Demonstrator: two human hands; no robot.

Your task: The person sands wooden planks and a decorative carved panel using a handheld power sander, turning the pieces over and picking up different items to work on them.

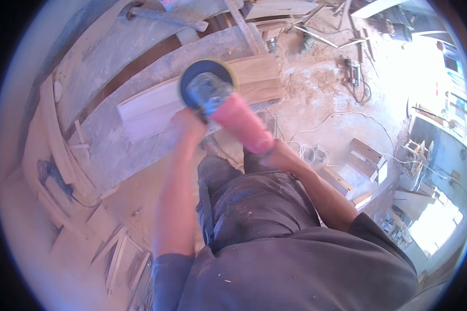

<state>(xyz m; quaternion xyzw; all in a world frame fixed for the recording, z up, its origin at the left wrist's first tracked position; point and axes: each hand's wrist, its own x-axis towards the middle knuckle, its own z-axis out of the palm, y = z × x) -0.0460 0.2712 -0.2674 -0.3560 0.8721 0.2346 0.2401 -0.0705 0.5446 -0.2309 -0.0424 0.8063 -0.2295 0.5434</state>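
Observation:
Both my hands hold a power sander (242, 123) with a pinkish-red body, a grey metal head and a round dark disc (189, 78) with a yellowish rim. My left hand (188, 126), smeared by motion, is closed by the head, seemingly around a side handle that is mostly hidden. At the rear end of the red body, my right hand (281, 155) is wrapped round it. The disc is over a pale wooden board (150, 111) on a dusty workbench (109, 160); whether it touches the wood I cannot tell.
Another power tool (352, 72) with a cord lies on the dusty floor at the right. A white cable (347, 113) runs across the floor to a coil. Boxes (367, 158) stand right of me. Wood offcuts (122, 259) lie at lower left, below a dark tool (54, 176).

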